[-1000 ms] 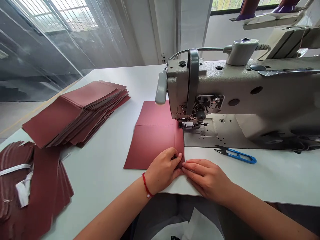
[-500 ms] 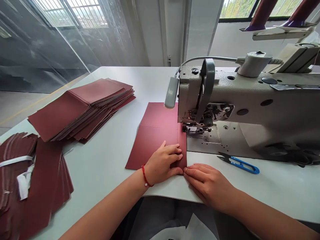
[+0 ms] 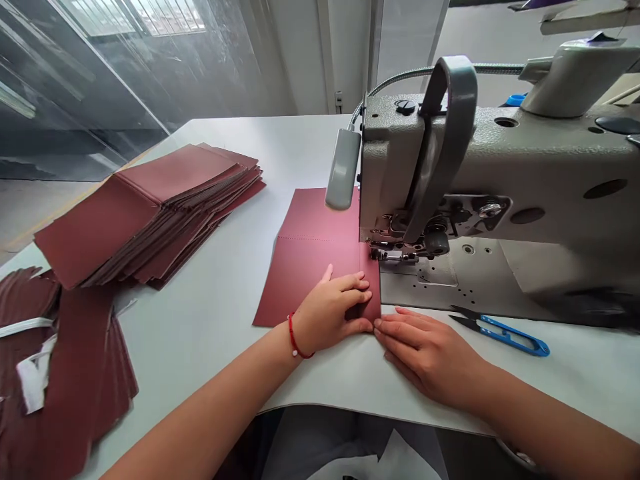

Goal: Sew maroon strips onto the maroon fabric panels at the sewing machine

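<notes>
A dark-red leather-like panel (image 3: 315, 267) lies flat on the white table, its right edge by the sewing machine's presser foot (image 3: 400, 256). A line of small holes crosses it. My left hand (image 3: 337, 307), with a red bracelet (image 3: 296, 340) at the wrist, lies on the panel near its front right corner, fingers apart. My right hand (image 3: 430, 353) rests flat on the table, fingers stretched side by side, fingertips touching that corner. Its thumb is hidden. The sewing machine (image 3: 480, 160) covers the panel's far right part.
Blue-handled thread snips (image 3: 505, 333) lie right of my right hand. At left rises a stack of folded dark-red panels (image 3: 150, 213); nearer are dark-red strips (image 3: 75, 373), some tied with a white band (image 3: 25, 327). Clear plastic sheeting (image 3: 150, 73) hangs behind the table.
The panel has slid a little away from me past the presser foot, both hands moving forward with it. The camera view has shifted closer to the machine.
</notes>
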Action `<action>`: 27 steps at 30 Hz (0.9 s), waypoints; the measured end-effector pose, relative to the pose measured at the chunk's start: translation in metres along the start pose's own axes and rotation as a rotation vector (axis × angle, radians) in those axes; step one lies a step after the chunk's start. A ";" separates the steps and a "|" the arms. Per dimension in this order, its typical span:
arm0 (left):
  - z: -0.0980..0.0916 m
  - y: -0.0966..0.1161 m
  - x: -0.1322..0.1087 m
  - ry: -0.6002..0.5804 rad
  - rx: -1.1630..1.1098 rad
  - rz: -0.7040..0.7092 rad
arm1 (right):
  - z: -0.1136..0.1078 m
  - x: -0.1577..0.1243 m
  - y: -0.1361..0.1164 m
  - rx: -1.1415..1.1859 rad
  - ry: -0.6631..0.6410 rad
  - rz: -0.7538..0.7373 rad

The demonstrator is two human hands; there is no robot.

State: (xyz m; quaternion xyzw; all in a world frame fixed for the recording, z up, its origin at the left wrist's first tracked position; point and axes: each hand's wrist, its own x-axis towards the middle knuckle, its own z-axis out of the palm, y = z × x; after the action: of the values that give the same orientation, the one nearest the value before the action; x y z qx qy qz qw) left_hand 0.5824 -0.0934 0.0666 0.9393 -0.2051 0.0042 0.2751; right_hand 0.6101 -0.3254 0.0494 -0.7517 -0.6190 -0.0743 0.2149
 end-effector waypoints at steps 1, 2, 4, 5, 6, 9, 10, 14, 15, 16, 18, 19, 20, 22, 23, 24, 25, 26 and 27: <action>-0.001 -0.002 0.003 -0.001 -0.007 -0.006 | 0.000 0.001 0.003 -0.003 0.001 0.002; -0.001 -0.004 0.005 -0.002 -0.013 -0.012 | 0.000 0.003 0.006 -0.006 0.006 0.004; -0.003 -0.008 0.011 -0.002 -0.021 -0.023 | 0.001 0.005 0.011 -0.010 0.017 0.014; -0.003 -0.010 0.013 0.000 -0.021 -0.030 | 0.001 0.007 0.014 -0.010 0.022 0.019; -0.004 -0.012 0.016 0.001 -0.018 -0.034 | 0.001 0.009 0.016 -0.009 0.024 0.025; -0.006 -0.019 0.024 -0.004 0.006 -0.041 | 0.002 0.014 0.023 0.000 0.020 0.046; -0.006 -0.022 0.027 -0.005 0.014 -0.044 | 0.002 0.015 0.026 0.002 0.016 0.056; -0.009 -0.031 0.039 -0.002 0.051 -0.042 | 0.003 0.020 0.034 -0.005 -0.001 0.099; -0.009 -0.033 0.042 -0.001 0.061 -0.036 | 0.004 0.021 0.036 -0.009 -0.003 0.108; -0.010 -0.035 0.044 0.000 0.070 -0.029 | 0.004 0.022 0.038 -0.014 -0.007 0.116; -0.012 -0.038 0.049 0.003 0.078 -0.021 | 0.005 0.023 0.042 -0.030 -0.012 0.128; -0.013 -0.039 0.052 0.005 0.080 -0.019 | 0.005 0.024 0.044 -0.040 -0.012 0.135; -0.014 -0.041 0.054 0.005 0.084 -0.019 | 0.006 0.025 0.046 -0.051 -0.008 0.140; -0.016 -0.044 0.059 0.000 0.105 -0.026 | 0.007 0.027 0.049 -0.070 -0.002 0.150; -0.017 -0.045 0.061 -0.001 0.116 -0.032 | 0.007 0.028 0.050 -0.078 -0.004 0.159; -0.018 -0.047 0.064 -0.002 0.125 -0.035 | 0.008 0.029 0.051 -0.087 -0.007 0.169; -0.019 -0.048 0.066 -0.002 0.129 -0.037 | 0.008 0.030 0.052 -0.098 -0.014 0.182; -0.020 -0.049 0.068 0.002 0.130 -0.035 | 0.008 0.031 0.053 -0.113 -0.020 0.199; -0.020 -0.051 0.069 0.008 0.128 -0.032 | 0.008 0.032 0.054 -0.132 -0.023 0.220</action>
State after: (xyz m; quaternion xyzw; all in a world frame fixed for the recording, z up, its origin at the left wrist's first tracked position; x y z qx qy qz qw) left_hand 0.6678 -0.0705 0.0662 0.9581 -0.1883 0.0167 0.2152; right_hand 0.6676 -0.3013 0.0415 -0.8285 -0.5289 -0.0821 0.1645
